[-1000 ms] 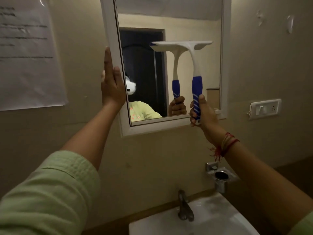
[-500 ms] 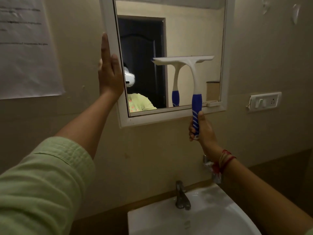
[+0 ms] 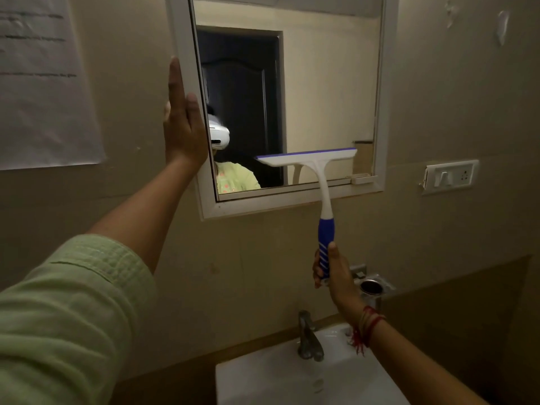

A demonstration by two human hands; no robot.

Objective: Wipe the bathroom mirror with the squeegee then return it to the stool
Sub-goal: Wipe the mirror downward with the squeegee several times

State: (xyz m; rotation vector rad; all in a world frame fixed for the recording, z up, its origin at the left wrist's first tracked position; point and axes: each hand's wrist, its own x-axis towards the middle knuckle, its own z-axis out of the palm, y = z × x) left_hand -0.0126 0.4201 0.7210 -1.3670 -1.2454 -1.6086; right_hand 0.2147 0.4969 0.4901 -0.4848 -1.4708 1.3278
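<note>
The mirror (image 3: 321, 83) runs out of view at its top edge, and in the dim light the print on the paper sheet (image 3: 43, 83) is too blurred to read. The right hand (image 3: 330, 273) grips the squeegee (image 3: 309, 162) by its blue handle, fingers curled round it. The white blade lies level, low on the glass near the bottom frame; contact cannot be judged. The left hand (image 3: 182, 127) lies flat, fingers straight, against the mirror's left frame, hiding part of it. Bare wall separates the bottom frame from the sink (image 3: 277, 381), whose front is cut off.
</note>
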